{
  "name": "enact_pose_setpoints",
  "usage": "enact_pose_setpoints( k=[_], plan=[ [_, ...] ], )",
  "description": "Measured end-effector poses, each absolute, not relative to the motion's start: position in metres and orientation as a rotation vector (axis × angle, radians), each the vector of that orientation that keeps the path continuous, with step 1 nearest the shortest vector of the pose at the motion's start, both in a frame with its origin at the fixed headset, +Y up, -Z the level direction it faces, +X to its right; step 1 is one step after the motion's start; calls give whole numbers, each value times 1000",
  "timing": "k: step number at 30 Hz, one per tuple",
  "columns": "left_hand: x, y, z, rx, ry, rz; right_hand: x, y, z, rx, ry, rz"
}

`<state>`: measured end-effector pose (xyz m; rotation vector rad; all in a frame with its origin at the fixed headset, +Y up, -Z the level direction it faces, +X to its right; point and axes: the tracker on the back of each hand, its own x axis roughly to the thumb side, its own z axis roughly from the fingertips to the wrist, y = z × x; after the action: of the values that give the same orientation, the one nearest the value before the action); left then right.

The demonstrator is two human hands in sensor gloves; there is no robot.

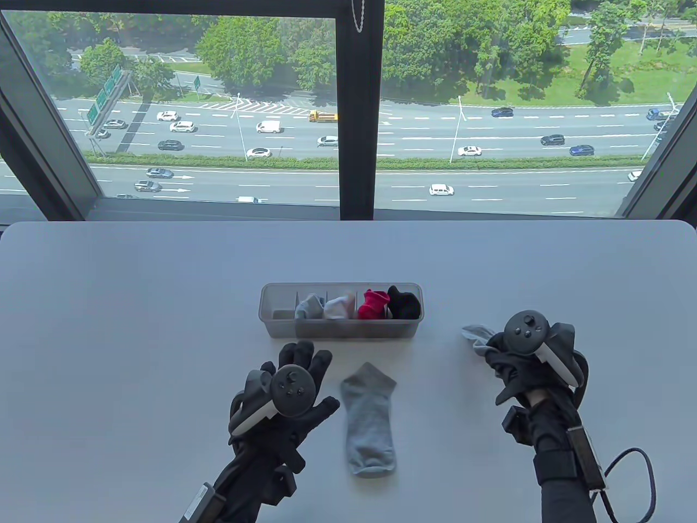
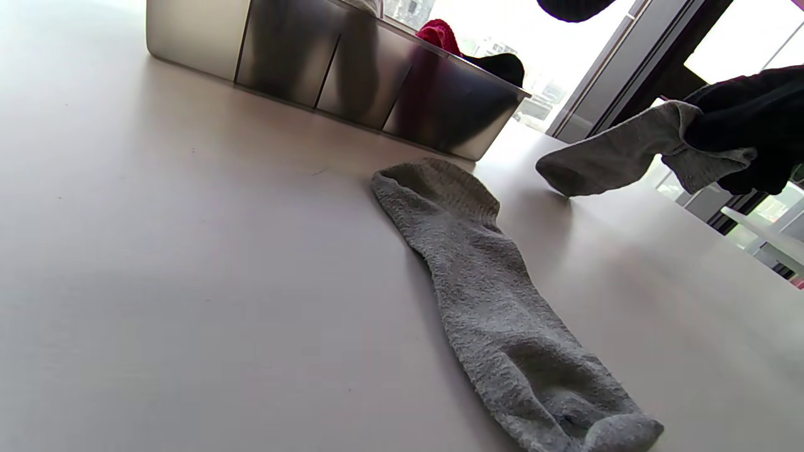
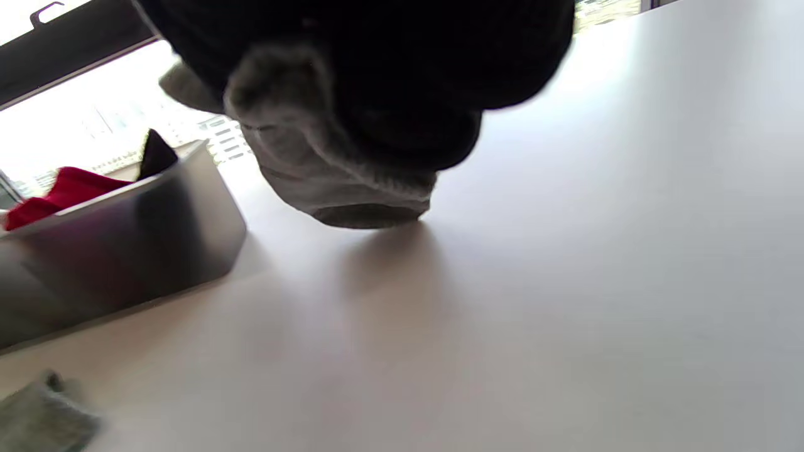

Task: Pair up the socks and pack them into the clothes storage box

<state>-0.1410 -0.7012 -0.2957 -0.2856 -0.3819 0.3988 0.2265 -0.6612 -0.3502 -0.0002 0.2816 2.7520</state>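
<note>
socks [image 1: 369,419] grey | box [image 1: 283,327] translucent grey (pairs inside: grey, white, red, black)

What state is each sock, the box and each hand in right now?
Storage box: open-topped, four compartments filled, leftmost empty.
Grey sock on the table: flat, unpaired.
Second grey sock: gripped by the right hand, dangling.
Left hand: open, fingers spread, holding nothing.

We seem to be in a room high up in a tall building, perhaps an office or a flat; we cannot tell which. A plain white table [image 1: 163,327] stands right against a big window [image 1: 359,109] with dark frames. Far below we see a wide road [image 1: 490,136] with many lanes, cars, green signs and rows of trees [image 1: 435,49].
</note>
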Motion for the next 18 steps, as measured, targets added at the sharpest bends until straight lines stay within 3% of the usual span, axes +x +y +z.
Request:
enact_pose_setpoints(
  k=[4,8,10,14,18],
  plan=[
    [-134,-685,-287,-191,-499,539,146,-619,-324,434,314,2660],
    [-127,-684,-282,-198,-538,701,76,-623,-309,731,377,2542],
    [-133,-684,-284,-77,-447,776,58,-631,-307,761,381,2470],
    [-158,-689,-289,14,-269,875,64,-651,-307,682,149,2332],
    [-163,-691,-289,42,-240,954,68,-683,-307,765,342,2167]
  ],
)
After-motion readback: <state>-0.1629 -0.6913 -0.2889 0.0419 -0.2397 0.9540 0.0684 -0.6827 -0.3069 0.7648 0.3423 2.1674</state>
